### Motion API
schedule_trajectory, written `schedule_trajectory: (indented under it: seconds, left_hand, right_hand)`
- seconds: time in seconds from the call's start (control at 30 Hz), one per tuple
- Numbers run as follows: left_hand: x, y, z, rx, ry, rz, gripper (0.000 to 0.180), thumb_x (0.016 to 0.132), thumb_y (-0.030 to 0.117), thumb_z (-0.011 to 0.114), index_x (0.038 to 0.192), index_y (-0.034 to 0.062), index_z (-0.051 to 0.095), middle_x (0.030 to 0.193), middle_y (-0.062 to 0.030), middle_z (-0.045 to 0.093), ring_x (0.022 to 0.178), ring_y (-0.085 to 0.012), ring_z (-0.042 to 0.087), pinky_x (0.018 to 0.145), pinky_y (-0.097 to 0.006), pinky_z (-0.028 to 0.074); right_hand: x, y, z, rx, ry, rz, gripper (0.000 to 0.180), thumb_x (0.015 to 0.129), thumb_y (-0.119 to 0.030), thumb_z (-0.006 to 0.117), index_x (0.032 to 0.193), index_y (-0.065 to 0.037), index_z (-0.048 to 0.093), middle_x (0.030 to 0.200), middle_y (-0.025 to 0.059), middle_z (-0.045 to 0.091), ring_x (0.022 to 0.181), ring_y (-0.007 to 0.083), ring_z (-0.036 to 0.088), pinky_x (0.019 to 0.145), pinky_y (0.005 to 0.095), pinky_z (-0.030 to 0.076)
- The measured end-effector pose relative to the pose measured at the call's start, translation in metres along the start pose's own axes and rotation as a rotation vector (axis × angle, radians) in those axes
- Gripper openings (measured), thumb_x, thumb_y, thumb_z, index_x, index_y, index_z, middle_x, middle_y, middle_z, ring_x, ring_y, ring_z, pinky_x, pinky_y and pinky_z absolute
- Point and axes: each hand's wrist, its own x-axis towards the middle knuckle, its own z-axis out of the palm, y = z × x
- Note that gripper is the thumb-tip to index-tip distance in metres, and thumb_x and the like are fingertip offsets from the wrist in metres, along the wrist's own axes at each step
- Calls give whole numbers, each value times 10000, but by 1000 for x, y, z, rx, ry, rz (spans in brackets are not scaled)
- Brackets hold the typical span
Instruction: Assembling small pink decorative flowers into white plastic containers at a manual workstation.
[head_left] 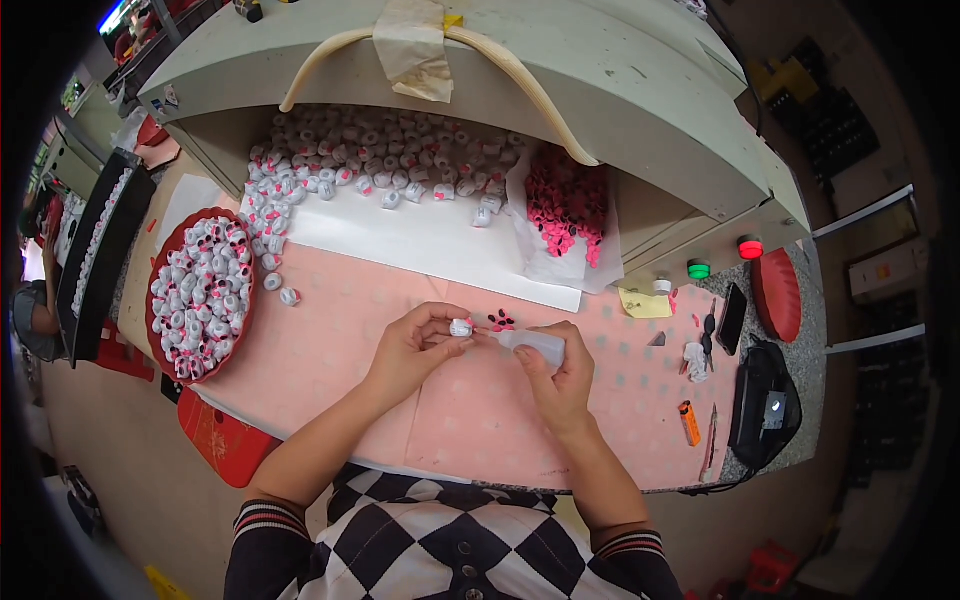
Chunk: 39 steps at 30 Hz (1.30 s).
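Observation:
Between the fingertips of my left hand [422, 338] is a small white rounded piece [461, 328] with a bit of pink at its edge. My right hand [562, 382] is wrapped round a translucent white squeeze bottle [538, 346], its thin tip pointing left at the white piece. Whether the tip touches the piece I cannot tell. Just beyond the bottle lie several small pink and black pieces [501, 319] on the pink table cover [480, 420].
A red basket [157, 305] of white and pink pieces stands at left. More white pieces [390, 150] pile under a grey hood [640, 110], beside pink pieces [565, 205] on white paper. At right lie an orange lighter [689, 423], a phone [733, 318] and a black bag [765, 405].

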Motion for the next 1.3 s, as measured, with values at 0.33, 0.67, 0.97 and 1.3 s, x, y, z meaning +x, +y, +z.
schedule_trajectory:
  seconds: [0.33, 0.67, 0.97, 1.3]
  left_hand:
    - [1, -2, 0, 19, 2, 16, 315, 845, -50, 619, 1144, 11, 542, 1021, -121, 651, 917, -149, 650, 813, -248, 526]
    - [0, 3, 0, 18, 2, 5, 301, 842, -69, 609, 1126, -19, 520, 1072, -129, 632, 989, -183, 633, 880, -285, 511]
    - [1, 4, 0, -11, 6, 17, 287, 845, -87, 592, 1113, -30, 507, 1098, -152, 616, 1037, -232, 623, 918, -308, 502]
    - [2, 1, -2, -58, -11, 17, 283, 846, -76, 601, 1111, -15, 524, 1093, -118, 615, 1030, -168, 615, 896, -256, 492]
  right_hand:
    - [2, -2, -2, 4, -58, -27, 198, 845, -139, 680, 920, -14, 547, 801, 51, 554, 698, 106, 517, 626, 239, 414]
    - [2, 1, -1, 10, -9, -87, 193, 861, -145, 666, 925, -16, 539, 793, 45, 533, 675, 95, 484, 617, 229, 394]
    - [1, 2, -2, 5, 9, -69, 199, 861, -140, 663, 933, -10, 530, 803, 48, 533, 683, 95, 488, 620, 231, 397]
    - [3, 0, -2, -3, 21, -76, 191, 853, -130, 671, 922, -11, 538, 789, 44, 541, 682, 93, 495, 615, 231, 399]
